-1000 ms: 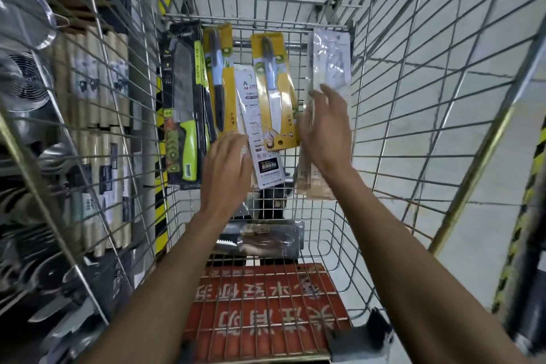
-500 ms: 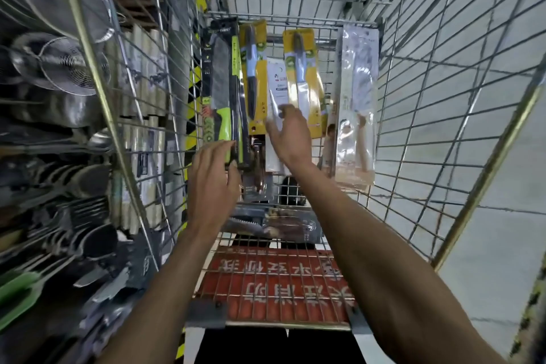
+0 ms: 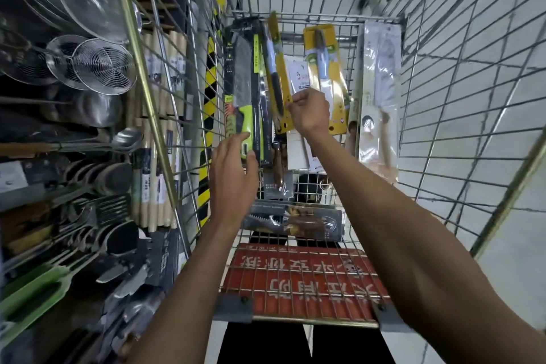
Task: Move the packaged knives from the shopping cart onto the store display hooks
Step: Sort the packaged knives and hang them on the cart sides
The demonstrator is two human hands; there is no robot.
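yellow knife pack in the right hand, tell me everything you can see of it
The yellow knife pack is a long yellow card, a knife with pale handle above dark blade under clear plastic. It stands tilted, turned partly edge-on, in the shopping cart. The right hand pinches its lower edge.

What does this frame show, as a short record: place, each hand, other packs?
place: shopping cart beside a utensil rack
left hand: fingers touch the green-handled knife pack
right hand: pinches the tilted yellow knife pack
other packs: second yellow pack and clear cleaver pack upright at the far end; serrated knife pack flat, nearer
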